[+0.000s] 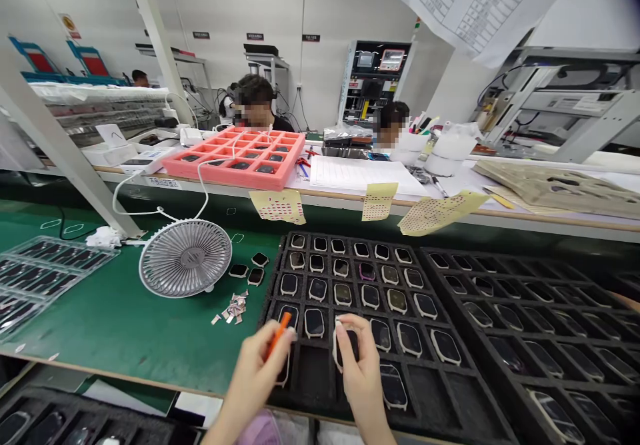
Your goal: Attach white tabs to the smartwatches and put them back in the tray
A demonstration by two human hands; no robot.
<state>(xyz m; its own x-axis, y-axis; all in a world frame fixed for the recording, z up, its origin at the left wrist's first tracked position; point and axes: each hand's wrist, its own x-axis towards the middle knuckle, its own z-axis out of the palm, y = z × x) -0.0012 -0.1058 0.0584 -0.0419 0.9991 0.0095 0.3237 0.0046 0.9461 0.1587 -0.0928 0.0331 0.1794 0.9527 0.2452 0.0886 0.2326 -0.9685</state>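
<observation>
My left hand (261, 358) is closed around an orange tool (280, 333), over the lower left part of a black foam tray (313, 368). My right hand (361, 364) has its thumb and fingers around a watch case (338, 350) with a dark screen, partly hidden by the fingers. Rows of square watch faces lie in the tray's compartments, among them one with a purple rim (367, 271). Several compartments in the two front rows hold nothing. Part of another watch shows beside my left hand.
A white round fan (193, 257), three loose watch faces (256, 276) and small metal pieces (235, 307) lie left of the tray. A second black tray (505, 338) stands right. A pink tray (230, 175) rests on the shelf. Other people sit behind it.
</observation>
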